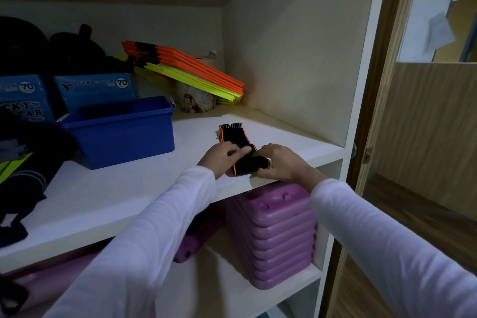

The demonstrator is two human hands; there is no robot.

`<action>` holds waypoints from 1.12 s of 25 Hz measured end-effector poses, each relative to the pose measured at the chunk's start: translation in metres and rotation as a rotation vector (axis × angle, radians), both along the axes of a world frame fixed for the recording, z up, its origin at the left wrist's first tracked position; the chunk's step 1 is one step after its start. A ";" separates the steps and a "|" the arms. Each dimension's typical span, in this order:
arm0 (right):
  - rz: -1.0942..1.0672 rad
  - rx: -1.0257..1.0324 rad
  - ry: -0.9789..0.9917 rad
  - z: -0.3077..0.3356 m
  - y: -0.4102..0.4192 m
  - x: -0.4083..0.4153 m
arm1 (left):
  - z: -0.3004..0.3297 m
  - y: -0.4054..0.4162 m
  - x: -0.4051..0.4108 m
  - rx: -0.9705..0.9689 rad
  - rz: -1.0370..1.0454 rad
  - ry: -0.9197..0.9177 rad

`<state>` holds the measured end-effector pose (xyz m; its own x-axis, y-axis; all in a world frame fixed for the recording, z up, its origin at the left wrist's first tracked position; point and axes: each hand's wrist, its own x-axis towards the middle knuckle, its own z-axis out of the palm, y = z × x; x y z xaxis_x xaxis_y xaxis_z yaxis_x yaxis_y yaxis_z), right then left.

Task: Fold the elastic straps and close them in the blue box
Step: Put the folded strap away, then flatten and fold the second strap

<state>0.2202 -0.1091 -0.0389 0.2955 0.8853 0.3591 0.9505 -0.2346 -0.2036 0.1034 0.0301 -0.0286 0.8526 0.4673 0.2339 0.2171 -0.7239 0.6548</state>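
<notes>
Elastic straps (236, 146) lie lengthwise away, seemingly pinched by both hands (254, 161).

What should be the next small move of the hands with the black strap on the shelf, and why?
Probably finish the fold: the right hand should roll the bundled end further toward the flat end, while the left hand presses the black strap down. Part of the strap lies unfolded on the shelf, and the blue box stands open nearby, so the strap seems not ready to go in.
</notes>
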 end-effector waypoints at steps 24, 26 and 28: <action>0.065 0.036 0.113 0.009 0.008 0.004 | -0.004 0.012 0.019 -0.213 -0.011 -0.076; 0.026 0.073 0.260 0.011 0.009 0.006 | 0.002 0.007 0.008 -0.338 -0.079 -0.150; -0.039 0.098 0.385 0.012 0.014 0.009 | 0.002 0.009 -0.001 -0.449 -0.118 -0.087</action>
<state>0.2291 -0.0953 -0.0268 0.4574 0.8381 0.2974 0.7911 -0.2307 -0.5665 0.1021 0.0387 -0.0263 0.8920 0.4399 0.1040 0.0808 -0.3814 0.9209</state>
